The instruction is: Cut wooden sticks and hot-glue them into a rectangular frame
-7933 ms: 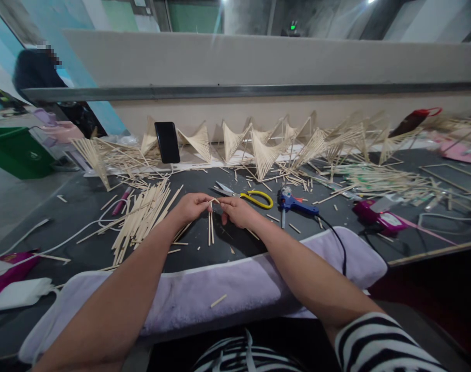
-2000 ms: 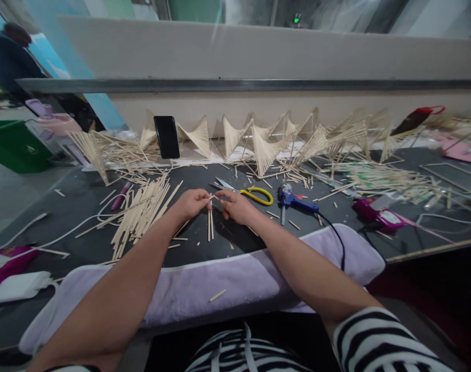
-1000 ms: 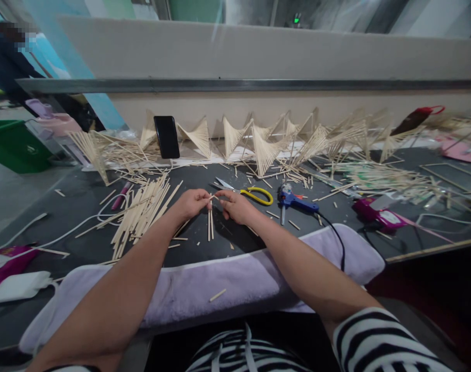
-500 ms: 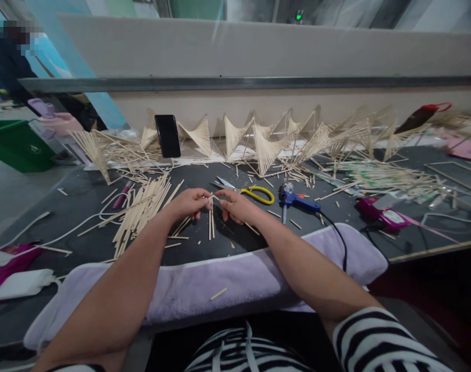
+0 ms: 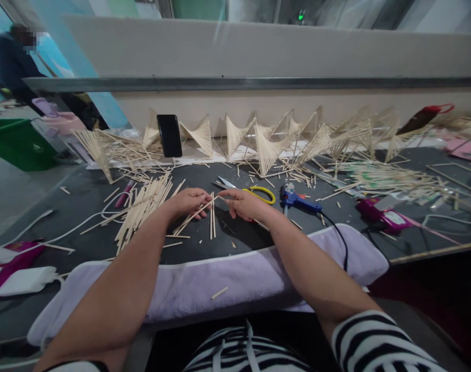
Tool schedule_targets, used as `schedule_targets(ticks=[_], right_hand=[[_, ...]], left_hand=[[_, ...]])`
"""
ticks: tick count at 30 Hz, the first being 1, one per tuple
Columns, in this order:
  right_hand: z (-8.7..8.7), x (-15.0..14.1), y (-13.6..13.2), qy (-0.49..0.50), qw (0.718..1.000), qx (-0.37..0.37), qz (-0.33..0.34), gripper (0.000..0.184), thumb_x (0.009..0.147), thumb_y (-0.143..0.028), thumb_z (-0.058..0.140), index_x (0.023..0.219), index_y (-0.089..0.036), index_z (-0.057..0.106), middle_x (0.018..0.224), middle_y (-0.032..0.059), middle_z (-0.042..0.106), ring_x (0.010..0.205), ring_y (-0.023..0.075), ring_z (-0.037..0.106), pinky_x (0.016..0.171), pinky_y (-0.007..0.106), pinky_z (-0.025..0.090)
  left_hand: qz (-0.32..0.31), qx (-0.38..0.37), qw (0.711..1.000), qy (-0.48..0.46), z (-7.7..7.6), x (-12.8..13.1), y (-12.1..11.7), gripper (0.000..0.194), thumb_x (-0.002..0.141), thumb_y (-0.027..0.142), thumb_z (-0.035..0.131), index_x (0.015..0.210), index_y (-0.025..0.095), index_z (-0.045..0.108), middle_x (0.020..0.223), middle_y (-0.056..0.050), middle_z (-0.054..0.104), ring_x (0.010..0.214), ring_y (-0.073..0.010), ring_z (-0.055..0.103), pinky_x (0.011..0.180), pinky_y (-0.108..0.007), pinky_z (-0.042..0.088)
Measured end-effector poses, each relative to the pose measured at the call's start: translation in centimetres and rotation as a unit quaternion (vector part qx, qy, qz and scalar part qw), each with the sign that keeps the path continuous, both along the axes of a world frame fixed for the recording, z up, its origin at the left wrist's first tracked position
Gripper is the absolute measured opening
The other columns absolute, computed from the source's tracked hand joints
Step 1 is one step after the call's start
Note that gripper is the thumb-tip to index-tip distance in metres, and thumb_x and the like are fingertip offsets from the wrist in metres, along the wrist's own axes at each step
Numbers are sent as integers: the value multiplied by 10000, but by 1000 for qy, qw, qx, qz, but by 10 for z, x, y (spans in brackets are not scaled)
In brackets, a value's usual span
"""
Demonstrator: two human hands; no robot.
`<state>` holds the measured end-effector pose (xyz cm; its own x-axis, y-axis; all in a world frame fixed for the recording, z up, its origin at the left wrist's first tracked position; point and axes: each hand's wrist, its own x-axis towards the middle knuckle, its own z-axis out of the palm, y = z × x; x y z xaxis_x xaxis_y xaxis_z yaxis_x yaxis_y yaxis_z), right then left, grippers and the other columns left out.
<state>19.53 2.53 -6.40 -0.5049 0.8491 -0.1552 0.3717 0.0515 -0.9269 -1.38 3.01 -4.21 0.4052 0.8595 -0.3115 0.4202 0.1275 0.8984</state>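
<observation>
My left hand (image 5: 192, 201) is closed in a pinch on a thin wooden stick (image 5: 197, 216) that slants down to the left over the dark tabletop. Beside its fingertips, two more wooden sticks (image 5: 212, 222) lie nearly parallel, pointing toward me. My right hand (image 5: 244, 204) is opposite, its index finger stretched to the upper end of the slanted stick and its thumb apart. Part of another stick (image 5: 262, 225) shows below the right hand; whether it is held is unclear. Scissors with yellow handles (image 5: 264, 194) lie just behind the right hand.
A pile of loose sticks (image 5: 142, 212) lies left. A blue glue gun (image 5: 303, 201) with a black cord lies right. Twisted stick structures (image 5: 266, 144) and a phone (image 5: 169, 135) stand behind. A lilac cushion (image 5: 216, 279) lines the front edge. A person (image 5: 13, 64) stands far left.
My right hand has shifted slightly right, its index finger straighter. The slanted stick by my left hand now shows more fully. The camera view has moved a little.
</observation>
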Motion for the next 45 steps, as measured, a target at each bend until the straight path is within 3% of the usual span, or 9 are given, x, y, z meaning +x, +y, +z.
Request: schedule_targets(ticks=[3,8,16,19,23,27,32,36,45], right_hand=[[8,10,1,-28,1000,15,1,389,880,-245,390,1266,-215,423,476,-64,524,258,28,290,283,142,193],[13,21,1,-53,998,34,30,388,884,-273,377,1267,-243,431,510,-60,549,274,28,289,298,149,215],[13,17,-2,-54,995,72,38,389,884,-292,391,1265,-240,446,508,-54,541,310,30,324,338,147,256],[14,18,-2,-39,997,63,22,400,890,-290,385,1286,-250,419,517,-62,539,293,22,296,321,143,233],[19,20,-4,33,998,56,15,405,896,-292,377,1297,-241,396,521,-61,533,284,22,301,299,136,222],[24,20,-6,97,994,46,17,398,897,-274,374,1293,-233,386,522,-64,528,273,20,315,281,128,215],[20,15,-6,133,990,45,32,407,896,-307,374,1297,-239,370,513,-71,511,266,27,316,268,132,216],[14,8,-9,71,994,41,69,409,891,-336,391,1292,-255,395,530,-66,510,276,20,324,279,130,239],[10,-3,-13,1,996,41,75,420,886,-340,400,1298,-262,394,522,-70,503,283,20,309,281,132,222]], left_hand=[[-20,29,999,10,-6,-3,6,408,733,416,541,1043,154,577,1032,-102,622,523,-84,546,443,-204,392],[-55,63,996,12,-15,-3,15,514,731,383,552,1209,195,524,1003,-67,645,453,-41,412,442,-192,337],[-100,141,983,56,-15,-12,20,431,768,416,488,1112,182,599,896,-39,637,573,-85,503,564,-212,419],[-43,179,982,42,-8,-26,21,395,765,400,500,1057,160,616,806,-29,621,558,-78,492,542,-197,404],[103,210,972,-23,4,-49,20,349,744,361,541,1014,154,617,752,-22,596,499,-50,447,450,-163,340],[100,175,976,-88,15,-46,11,339,701,332,608,982,143,635,733,-30,608,524,-54,479,467,-160,367],[11,59,991,-117,25,-28,-3,333,720,370,617,943,123,633,767,-57,642,649,-106,574,604,-212,456],[-91,-30,992,-77,29,-26,-10,392,771,424,555,1034,135,582,839,-92,659,690,-141,612,632,-248,473],[-132,-63,987,-63,4,-7,-4,331,774,427,552,909,127,528,735,-84,649,523,-117,591,467,-214,458]])
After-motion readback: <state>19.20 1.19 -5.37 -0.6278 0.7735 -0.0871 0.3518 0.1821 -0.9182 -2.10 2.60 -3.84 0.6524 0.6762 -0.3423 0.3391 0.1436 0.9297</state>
